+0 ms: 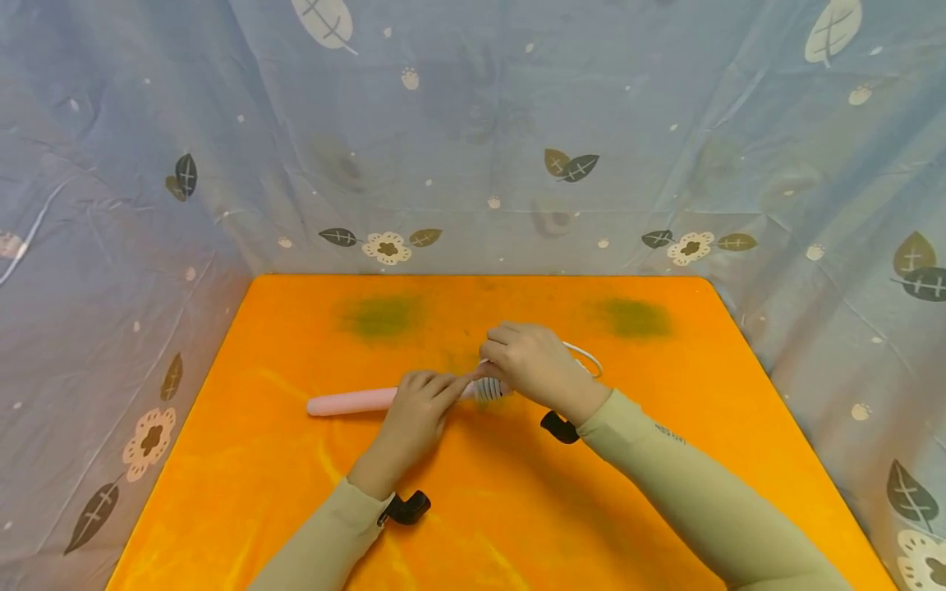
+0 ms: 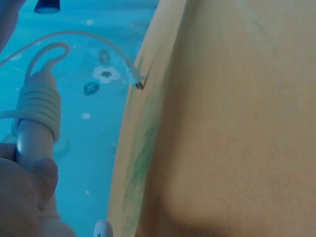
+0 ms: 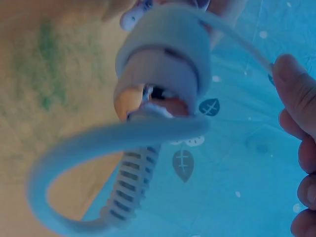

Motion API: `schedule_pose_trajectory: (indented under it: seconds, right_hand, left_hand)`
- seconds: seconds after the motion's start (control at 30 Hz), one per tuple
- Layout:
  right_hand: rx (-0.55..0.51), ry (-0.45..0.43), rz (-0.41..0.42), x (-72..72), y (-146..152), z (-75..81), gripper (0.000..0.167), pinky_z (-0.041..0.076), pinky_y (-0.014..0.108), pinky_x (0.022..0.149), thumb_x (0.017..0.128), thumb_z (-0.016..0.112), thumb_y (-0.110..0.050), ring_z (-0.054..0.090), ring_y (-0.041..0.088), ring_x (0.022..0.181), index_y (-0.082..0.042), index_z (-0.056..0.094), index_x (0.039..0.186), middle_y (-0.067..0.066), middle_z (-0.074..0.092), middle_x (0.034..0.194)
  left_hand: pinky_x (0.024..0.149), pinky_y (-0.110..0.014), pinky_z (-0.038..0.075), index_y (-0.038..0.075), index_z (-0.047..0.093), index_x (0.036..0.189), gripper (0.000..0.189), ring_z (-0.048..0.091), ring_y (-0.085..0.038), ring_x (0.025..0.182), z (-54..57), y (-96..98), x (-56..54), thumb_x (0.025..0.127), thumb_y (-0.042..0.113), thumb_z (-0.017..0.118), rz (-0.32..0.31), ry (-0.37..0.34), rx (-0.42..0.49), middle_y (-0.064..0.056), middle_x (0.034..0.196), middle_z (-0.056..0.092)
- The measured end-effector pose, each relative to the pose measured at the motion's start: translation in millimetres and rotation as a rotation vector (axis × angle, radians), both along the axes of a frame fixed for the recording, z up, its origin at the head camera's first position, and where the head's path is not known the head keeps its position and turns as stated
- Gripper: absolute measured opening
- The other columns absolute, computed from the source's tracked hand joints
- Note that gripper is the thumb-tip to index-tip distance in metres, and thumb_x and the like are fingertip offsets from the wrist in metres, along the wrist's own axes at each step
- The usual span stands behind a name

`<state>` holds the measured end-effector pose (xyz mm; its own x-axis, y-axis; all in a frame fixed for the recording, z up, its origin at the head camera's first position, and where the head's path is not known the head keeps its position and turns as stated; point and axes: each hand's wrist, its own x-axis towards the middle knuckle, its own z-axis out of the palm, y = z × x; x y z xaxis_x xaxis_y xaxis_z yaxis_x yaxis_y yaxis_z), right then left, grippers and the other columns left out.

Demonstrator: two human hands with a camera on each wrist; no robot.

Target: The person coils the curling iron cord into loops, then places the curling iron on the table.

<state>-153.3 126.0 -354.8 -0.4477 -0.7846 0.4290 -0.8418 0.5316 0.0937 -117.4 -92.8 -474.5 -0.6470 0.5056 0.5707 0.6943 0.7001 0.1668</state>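
A pink stick-shaped appliance (image 1: 353,401) lies across the middle of the table. My left hand (image 1: 421,406) grips it near its right end, fingers over the top. White cord (image 2: 39,106) is wound in several turns round that end, just beyond the left hand's thumb. My right hand (image 1: 535,365) is above the windings, and in the right wrist view its thumb and fingers pinch a taut stretch of cord (image 3: 242,42). A ribbed cord sleeve (image 3: 131,185) emerges from the appliance's end and bends into a loop. Another cord with a small dark-tipped end (image 2: 138,83) hangs loose.
An orange cloth (image 1: 244,460) with green smudges covers the table. Pale blue patterned curtains (image 1: 480,123) stand behind it and along both sides. A black mount is strapped at each wrist. Part of the white cord (image 1: 589,355) arcs out behind the right hand.
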Motion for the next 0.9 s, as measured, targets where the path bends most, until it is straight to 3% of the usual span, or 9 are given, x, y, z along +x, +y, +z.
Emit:
schedule_pose_trajectory:
  seconds: [0.27, 0.4, 0.53, 0.73, 0.9]
  right_hand:
    - [-0.045, -0.077, 0.014, -11.3, 1.9, -1.6, 0.022, 0.046, 0.019, 0.057, 0.081, 0.076, -0.037, 0.051, 0.008, 0.065, -0.016, 0.069, 0.079, -0.005, 0.056, 0.075]
    - [-0.102, -0.202, 0.007, -18.8, 6.6, -2.5, 0.016, 0.046, 0.019, 0.059, 0.084, 0.073, -0.033, 0.051, 0.005, 0.067, -0.018, 0.071, 0.084, -0.007, 0.056, 0.078]
    - [-0.149, -0.318, -0.028, -27.4, 14.7, -7.3, 0.012, 0.045, 0.020, 0.062, 0.089, 0.069, -0.030, 0.050, 0.003, 0.068, -0.019, 0.074, 0.091, -0.010, 0.057, 0.081]
    - [-0.182, -0.421, -0.061, -36.3, 21.2, -18.5, 0.017, 0.046, 0.022, 0.062, 0.093, 0.064, -0.032, 0.049, 0.002, 0.067, -0.019, 0.075, 0.098, -0.012, 0.059, 0.083]
    - [-0.207, -0.502, -0.087, -40.8, 23.7, -30.9, 0.017, 0.052, 0.024, 0.070, 0.094, 0.064, -0.027, 0.059, 0.004, 0.074, -0.017, 0.076, 0.099, -0.010, 0.066, 0.088]
  left_hand:
    - [0.092, -0.045, 0.043, 0.012, 0.065, 0.128, 0.034, 0.058, -0.027, 0.098, 2.3, -1.7, 4.4, 0.093, 0.012, 0.064, -0.059, 0.047, 0.011, -0.005, 0.113, 0.066]
    - [0.090, -0.044, 0.044, 0.011, 0.065, 0.126, 0.029, 0.058, -0.027, 0.098, 2.3, -3.3, 5.0, 0.097, 0.013, 0.059, -0.087, 0.070, 0.021, -0.005, 0.113, 0.066]
    - [0.089, -0.044, 0.045, 0.011, 0.065, 0.126, 0.032, 0.059, -0.027, 0.098, 4.4, -3.3, 4.0, 0.094, 0.013, 0.063, -0.096, 0.079, 0.038, -0.006, 0.114, 0.066]
    - [0.090, -0.045, 0.044, 0.011, 0.064, 0.128, 0.041, 0.058, -0.028, 0.099, 10.4, -4.7, 1.7, 0.088, 0.013, 0.071, -0.091, 0.070, 0.065, -0.006, 0.115, 0.065]
    - [0.089, -0.046, 0.044, 0.010, 0.063, 0.129, 0.041, 0.058, -0.028, 0.098, 13.7, -3.8, 0.1, 0.089, 0.014, 0.070, -0.092, 0.060, 0.084, -0.007, 0.115, 0.065]
